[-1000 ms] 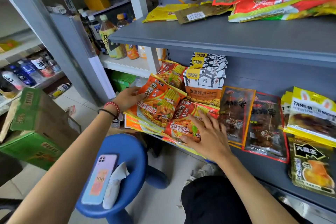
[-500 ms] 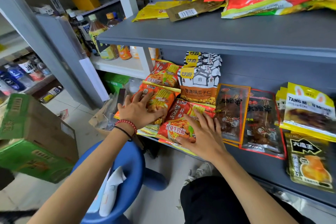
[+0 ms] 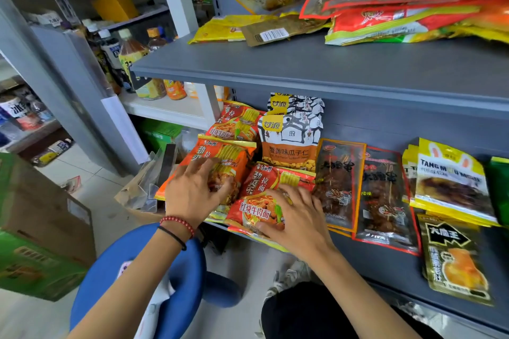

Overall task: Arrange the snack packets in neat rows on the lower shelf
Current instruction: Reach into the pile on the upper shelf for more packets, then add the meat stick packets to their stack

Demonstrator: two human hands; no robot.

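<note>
Orange noodle packets lie at the left end of the grey lower shelf (image 3: 391, 264). My left hand (image 3: 192, 190) rests with spread fingers on the left orange packet (image 3: 231, 154). My right hand (image 3: 294, 217) lies flat on the front orange-red packet (image 3: 261, 187), thumb at its near edge. Behind them stand another orange packet (image 3: 234, 121) and a white-and-orange seed packet (image 3: 292, 137). To the right lie two dark skewer packets (image 3: 338, 173) (image 3: 385, 195), a yellow Tang packet (image 3: 451, 181) and a gold-black packet (image 3: 454, 259).
The upper shelf (image 3: 303, 63) carries a loose pile of red and yellow packets (image 3: 399, 8). A blue stool (image 3: 176, 278) stands below my left arm. Green cardboard boxes (image 3: 35, 242) sit on the floor at left. Bottles (image 3: 132, 58) fill the white rack behind.
My left hand came off the outer edge of the orange stack and now lies on top of the left packet. My right hand stays on the front packet. The view shifted slightly.
</note>
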